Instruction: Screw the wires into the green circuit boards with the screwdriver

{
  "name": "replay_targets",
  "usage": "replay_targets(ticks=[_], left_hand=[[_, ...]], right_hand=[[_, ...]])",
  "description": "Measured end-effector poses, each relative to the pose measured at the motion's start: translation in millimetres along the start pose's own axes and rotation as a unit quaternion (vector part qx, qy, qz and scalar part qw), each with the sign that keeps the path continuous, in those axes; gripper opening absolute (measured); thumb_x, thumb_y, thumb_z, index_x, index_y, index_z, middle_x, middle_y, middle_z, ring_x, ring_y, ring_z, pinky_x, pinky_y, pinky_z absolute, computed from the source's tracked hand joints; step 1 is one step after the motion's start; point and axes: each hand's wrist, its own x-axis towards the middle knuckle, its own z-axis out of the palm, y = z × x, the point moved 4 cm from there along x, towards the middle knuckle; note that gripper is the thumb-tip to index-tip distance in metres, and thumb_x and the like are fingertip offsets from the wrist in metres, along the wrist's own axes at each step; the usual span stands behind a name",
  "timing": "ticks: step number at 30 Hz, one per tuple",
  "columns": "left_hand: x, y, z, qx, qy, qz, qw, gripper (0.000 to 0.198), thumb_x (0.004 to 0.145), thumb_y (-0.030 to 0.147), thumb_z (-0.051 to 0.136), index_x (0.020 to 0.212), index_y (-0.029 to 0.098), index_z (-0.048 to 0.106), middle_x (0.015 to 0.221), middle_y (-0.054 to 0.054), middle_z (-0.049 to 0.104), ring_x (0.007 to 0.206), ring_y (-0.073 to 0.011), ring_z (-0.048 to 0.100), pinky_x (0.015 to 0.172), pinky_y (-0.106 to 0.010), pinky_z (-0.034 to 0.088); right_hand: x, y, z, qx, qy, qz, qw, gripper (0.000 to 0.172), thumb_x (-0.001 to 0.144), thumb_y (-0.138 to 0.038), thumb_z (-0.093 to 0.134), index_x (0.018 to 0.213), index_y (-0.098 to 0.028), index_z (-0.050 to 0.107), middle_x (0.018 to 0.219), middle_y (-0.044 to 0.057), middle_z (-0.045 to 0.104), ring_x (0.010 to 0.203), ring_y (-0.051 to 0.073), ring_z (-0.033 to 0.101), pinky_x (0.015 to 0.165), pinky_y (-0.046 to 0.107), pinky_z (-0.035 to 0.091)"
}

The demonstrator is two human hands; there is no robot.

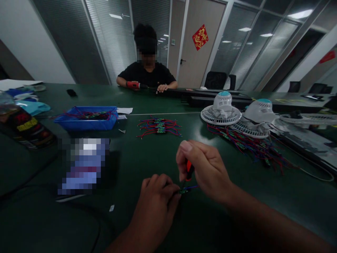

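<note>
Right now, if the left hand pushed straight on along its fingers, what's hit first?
The small green circuit board, apparently right at the fingertips of the left hand; exact depth is unclear.

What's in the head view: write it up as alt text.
The left hand holds a small green circuit board on a dark green table while the right hand holds a red-and-black tool over it. Beyond are wired boards, a blue tray of wires, white slatted units and, opposite, a co-worker with a red power tool.
</note>
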Motion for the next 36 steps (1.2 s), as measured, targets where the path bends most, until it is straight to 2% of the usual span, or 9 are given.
replay_targets(ticks=[2, 5, 9, 12, 14, 19, 21, 27, 36], left_hand=[[0.1, 0.1, -0.5, -0.008, 0.0, -0.004, 1.0, 0.017, 0.083, 0.013, 0.062, 0.089, 0.027, 0.07, 0.087, 0.001, 0.061, 0.085, -0.0205, 0.054, 0.076, -0.039, 0.038], [0.0, 0.2, -1.1, -0.019, 0.005, 0.0, 1.0, 0.017, 0.082, 0.012, 0.062, 0.089, 0.026, 0.07, 0.087, 0.001, 0.061, 0.084, -0.0205, 0.054, 0.074, -0.038, 0.037], [-0.5, -1.5, -0.2, -0.031, 0.011, 0.0, 0.999, 0.018, 0.082, 0.011, 0.063, 0.088, 0.027, 0.069, 0.087, 0.002, 0.061, 0.083, -0.0196, 0.054, 0.074, -0.038, 0.036], [-0.8, -2.0, 0.2, -0.03, 0.014, 0.0, 0.999, 0.02, 0.081, 0.01, 0.064, 0.089, 0.027, 0.07, 0.087, 0.002, 0.061, 0.084, -0.0198, 0.054, 0.074, -0.038, 0.037], [-1.1, -1.9, 0.4, -0.026, 0.011, -0.001, 1.0, 0.02, 0.081, 0.01, 0.064, 0.09, 0.027, 0.07, 0.088, 0.001, 0.061, 0.084, -0.0202, 0.054, 0.074, -0.038, 0.037], [-2.0, -1.5, 0.1, -0.022, 0.006, 0.005, 1.0, 0.019, 0.083, 0.011, 0.062, 0.092, 0.026, 0.069, 0.088, 0.0, 0.061, 0.085, -0.0204, 0.054, 0.074, -0.038, 0.038], [-1.6, -1.5, -0.4, -0.019, 0.009, 0.009, 1.0, 0.019, 0.083, 0.011, 0.062, 0.092, 0.026, 0.07, 0.088, 0.0, 0.062, 0.085, -0.0206, 0.054, 0.074, -0.039, 0.038], [0.1, -0.7, 0.9, 0.005, -0.011, 0.02, 1.0, 0.02, 0.083, 0.01, 0.061, 0.091, 0.025, 0.07, 0.089, -0.001, 0.063, 0.084, -0.022, 0.055, 0.073, -0.039, 0.038], [0.3, -2.6, 2.6, 0.028, -0.013, 0.036, 0.999, 0.02, 0.084, 0.012, 0.059, 0.094, 0.026, 0.069, 0.09, -0.001, 0.063, 0.084, -0.0224, 0.056, 0.072, -0.039, 0.039]], right_hand=[[0.4, -17.2, -5.2, -0.192, -0.017, -0.066, 0.979, 0.039, 0.093, -0.039, 0.042, 0.06, -0.02, 0.05, 0.058, -0.002, 0.048, 0.053, 0.009, 0.047, 0.048, 0.024, 0.033], [1.3, -39.6, -15.3, -0.39, -0.001, -0.122, 0.912, 0.041, 0.089, -0.034, 0.052, 0.051, -0.02, 0.047, 0.05, -0.002, 0.04, 0.047, 0.008, 0.033, 0.045, 0.027, 0.019], [3.2, -51.0, -21.8, -0.503, -0.026, -0.102, 0.858, 0.044, 0.084, -0.035, 0.055, 0.044, -0.02, 0.045, 0.04, -0.004, 0.031, 0.039, 0.007, 0.013, 0.043, 0.03, 0.008], [4.7, -52.3, -18.0, -0.544, -0.065, -0.122, 0.828, 0.034, 0.077, -0.023, 0.058, 0.045, -0.019, 0.047, 0.043, -0.003, 0.036, 0.041, 0.007, 0.011, 0.043, 0.03, 0.006], [6.4, -48.9, -15.8, -0.565, -0.078, -0.115, 0.813, 0.029, 0.077, -0.026, 0.058, 0.05, -0.02, 0.051, 0.046, -0.002, 0.039, 0.042, 0.008, 0.013, 0.043, 0.029, 0.007], [9.8, -37.5, -15.3, -0.594, -0.054, -0.063, 0.8, 0.05, 0.087, -0.062, 0.039, 0.064, -0.022, 0.058, 0.048, -0.001, 0.041, 0.042, 0.009, 0.019, 0.045, 0.029, 0.011], [10.0, -36.6, -14.7, -0.598, -0.055, -0.052, 0.798, 0.049, 0.088, -0.059, 0.04, 0.064, -0.021, 0.058, 0.049, -0.001, 0.043, 0.042, 0.01, 0.022, 0.046, 0.03, 0.012], [9.8, -42.7, -11.9, -0.596, -0.099, -0.01, 0.797, 0.021, 0.088, -0.031, 0.046, 0.085, -0.018, 0.062, 0.064, 0.003, 0.058, 0.052, 0.012, 0.042, 0.051, 0.029, 0.021], [5.7, -45.8, -11.9, -0.595, -0.115, -0.002, 0.795, 0.021, 0.088, -0.032, 0.047, 0.099, -0.018, 0.057, 0.068, 0.001, 0.059, 0.058, 0.015, 0.049, 0.055, 0.028, 0.026]])
